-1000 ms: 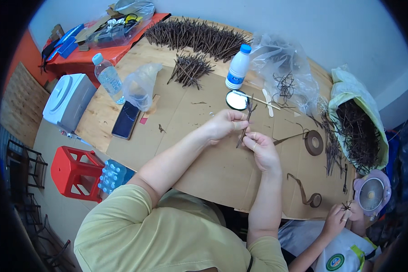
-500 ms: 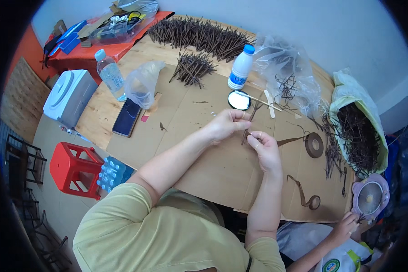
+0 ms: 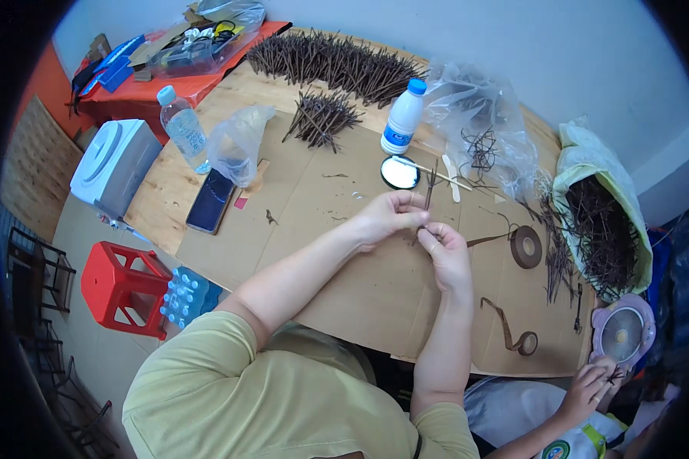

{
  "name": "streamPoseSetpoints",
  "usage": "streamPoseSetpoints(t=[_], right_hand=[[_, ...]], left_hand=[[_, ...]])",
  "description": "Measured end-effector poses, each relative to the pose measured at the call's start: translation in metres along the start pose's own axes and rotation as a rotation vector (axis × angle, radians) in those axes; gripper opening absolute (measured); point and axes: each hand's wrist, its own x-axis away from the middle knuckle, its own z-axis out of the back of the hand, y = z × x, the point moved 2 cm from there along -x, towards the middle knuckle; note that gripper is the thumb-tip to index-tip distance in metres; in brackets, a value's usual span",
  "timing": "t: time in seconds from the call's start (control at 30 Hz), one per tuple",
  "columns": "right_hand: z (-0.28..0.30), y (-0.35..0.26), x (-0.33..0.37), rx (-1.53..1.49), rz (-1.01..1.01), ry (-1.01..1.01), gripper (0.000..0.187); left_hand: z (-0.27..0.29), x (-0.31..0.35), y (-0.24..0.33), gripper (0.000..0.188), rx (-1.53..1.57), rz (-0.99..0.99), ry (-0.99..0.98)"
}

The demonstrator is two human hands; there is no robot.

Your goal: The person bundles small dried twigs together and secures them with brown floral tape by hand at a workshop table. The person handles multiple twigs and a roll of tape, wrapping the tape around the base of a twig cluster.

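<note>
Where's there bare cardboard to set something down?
Mostly bare: cardboard between the left forearm and right forearm, and between smartphone and left forearm. Crowded: right side, with brown tape rolls, loose twigs and twig-filled sack; far side, with clustered twigs.

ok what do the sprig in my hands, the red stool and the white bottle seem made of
Sprig: perhaps twig or wrapped wire; it's thin, forked and dull brown. Stool: probably moulded plastic, slightly shiny, with cut-out sides. Bottle: likely plastic, smooth, opaque white.
</note>
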Motion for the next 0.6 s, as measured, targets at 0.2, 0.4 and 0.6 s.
streamPoseSetpoints(t=[0.2,0.4,0.6], right_hand=[[0.0,-0.005,0.002,0.068,-0.031,-0.013,0.014],[-0.001,-0.008,0.003,-0.024,-0.008,-0.1,0.014],[0.003,-0.007,0.001,-0.082,-0.011,-0.048,0.011]], left_hand=[[0.006,-0.002,0.005,0.025,-0.107,0.012,0.025],[0.004,0.0,0.009,0.025,0.154,0.061,-0.099],[-0.004,0.001,0.008,0.022,0.17,0.013,-0.085]])
